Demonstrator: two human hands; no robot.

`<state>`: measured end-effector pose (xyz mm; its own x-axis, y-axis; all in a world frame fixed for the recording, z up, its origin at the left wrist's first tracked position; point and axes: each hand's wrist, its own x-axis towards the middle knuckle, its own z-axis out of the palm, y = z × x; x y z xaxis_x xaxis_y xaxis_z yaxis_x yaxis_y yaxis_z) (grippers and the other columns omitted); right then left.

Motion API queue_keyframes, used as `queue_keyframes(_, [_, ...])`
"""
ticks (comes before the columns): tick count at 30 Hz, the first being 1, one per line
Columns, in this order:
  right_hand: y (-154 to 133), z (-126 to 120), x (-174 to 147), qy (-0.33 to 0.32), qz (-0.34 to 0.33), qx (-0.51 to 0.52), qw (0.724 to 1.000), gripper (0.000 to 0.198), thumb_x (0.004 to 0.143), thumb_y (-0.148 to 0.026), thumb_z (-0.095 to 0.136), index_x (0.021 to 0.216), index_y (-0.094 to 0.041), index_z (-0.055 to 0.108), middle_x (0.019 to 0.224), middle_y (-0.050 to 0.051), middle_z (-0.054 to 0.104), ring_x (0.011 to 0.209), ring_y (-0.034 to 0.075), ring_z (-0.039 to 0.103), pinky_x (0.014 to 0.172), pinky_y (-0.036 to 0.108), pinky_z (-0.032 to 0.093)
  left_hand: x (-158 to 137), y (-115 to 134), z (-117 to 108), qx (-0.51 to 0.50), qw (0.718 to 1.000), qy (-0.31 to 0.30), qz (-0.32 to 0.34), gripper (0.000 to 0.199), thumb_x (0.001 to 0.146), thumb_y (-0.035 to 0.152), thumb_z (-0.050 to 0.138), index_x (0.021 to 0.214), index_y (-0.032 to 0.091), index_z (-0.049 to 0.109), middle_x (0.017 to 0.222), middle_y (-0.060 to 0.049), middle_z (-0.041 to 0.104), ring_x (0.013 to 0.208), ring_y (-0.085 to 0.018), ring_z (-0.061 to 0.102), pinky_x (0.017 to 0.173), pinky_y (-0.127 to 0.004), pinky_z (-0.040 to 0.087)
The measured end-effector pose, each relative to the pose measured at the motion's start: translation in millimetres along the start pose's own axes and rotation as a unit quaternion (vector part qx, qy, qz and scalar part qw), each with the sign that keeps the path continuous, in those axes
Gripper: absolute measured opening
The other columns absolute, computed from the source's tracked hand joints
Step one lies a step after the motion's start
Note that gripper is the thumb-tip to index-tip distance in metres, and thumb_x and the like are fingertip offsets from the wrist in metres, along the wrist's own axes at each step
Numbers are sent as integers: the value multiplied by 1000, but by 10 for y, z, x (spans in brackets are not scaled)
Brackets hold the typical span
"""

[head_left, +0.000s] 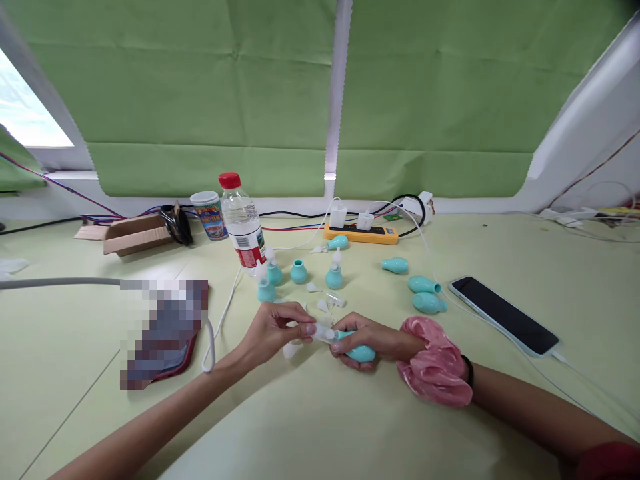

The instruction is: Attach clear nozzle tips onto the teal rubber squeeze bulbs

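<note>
My right hand is wrapped round a teal squeeze bulb lying sideways in its palm. Between the thumb and fingers of my left hand is a translucent plastic nozzle, which meets the neck of that bulb; how far it is pushed in I cannot tell. Just beyond my hands lie loose clear plastic parts and small white tips. Further back stand teal bases, one with an open top and another with a clear nozzle upright in it.
Teal bulbs lie to the right, near a phone on a cable. A water bottle, a paper cup, a cardboard box and an orange power strip line the back. A blurred-out device lies left.
</note>
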<state>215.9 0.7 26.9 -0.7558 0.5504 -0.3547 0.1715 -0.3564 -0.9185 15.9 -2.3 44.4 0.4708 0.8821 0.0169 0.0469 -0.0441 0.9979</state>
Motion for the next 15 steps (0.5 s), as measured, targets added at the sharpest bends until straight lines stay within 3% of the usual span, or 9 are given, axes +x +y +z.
queue_keyframes(5, [35, 27, 15, -11, -3, 42, 999, 17, 71, -26, 56, 66, -11, 52, 43, -4, 48, 30, 4, 40, 29, 13, 27, -28, -64, 45, -55, 998, 34, -15, 19, 55, 27, 71, 64, 12, 65, 62, 1, 53, 60, -12, 54, 58, -27, 53])
queue_keyframes(9, [23, 26, 19, 0, -31, 16, 999, 18, 71, -28, 58, 68, -11, 51, 45, -4, 49, 32, 4, 41, 31, 14, 28, -19, -19, 68, 24, 999, 34, 22, 19, 64, 30, 64, 72, 12, 64, 67, -3, 55, 62, -14, 56, 59, -29, 52])
queue_keyframes(12, [-70, 43, -10, 13, -111, -6, 994, 21, 71, -31, 58, 72, -11, 51, 50, -3, 50, 38, 6, 44, 37, 16, 34, -79, 250, 184, 181, 970, 65, 146, 23, 76, 28, 51, 93, 17, 61, 96, -9, 57, 90, -20, 53, 75, -34, 48])
queue_keyframes(14, [-183, 49, -63, 16, -175, -20, 984, 22, 72, -33, 57, 75, -12, 51, 57, -1, 52, 45, 8, 49, 44, 20, 39, -207, 441, 287, 281, 909, 119, 284, 28, 77, 25, 49, 104, 21, 56, 117, -9, 47, 109, -24, 41, 90, -43, 37])
queue_keyframes(15, [-249, 45, -102, 26, -203, -34, 978, 22, 72, -34, 56, 76, -12, 52, 61, 1, 54, 50, 9, 51, 49, 22, 41, -305, 490, 328, 313, 882, 102, 337, 26, 76, 25, 50, 101, 23, 57, 119, -7, 47, 110, -24, 40, 92, -44, 35])
